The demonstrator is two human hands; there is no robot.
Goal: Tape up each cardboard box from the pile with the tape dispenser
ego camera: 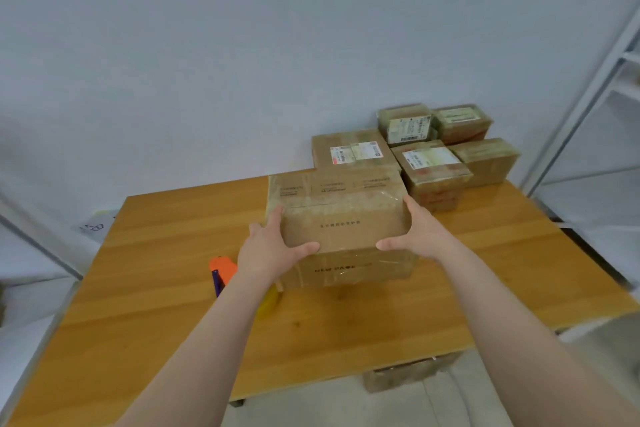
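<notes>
While gripped by both hands' fingers (277,215), cardboard box (341,218) before stacked boxes (446,149), tape dispenser (221,270) partly behind left forearm.

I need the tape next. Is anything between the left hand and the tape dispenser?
No object lies between them. The tape dispenser sits on the table just under the left forearm, partly hidden by it. The left hand and right hand both grip the cardboard box, so it must let go first.
</notes>
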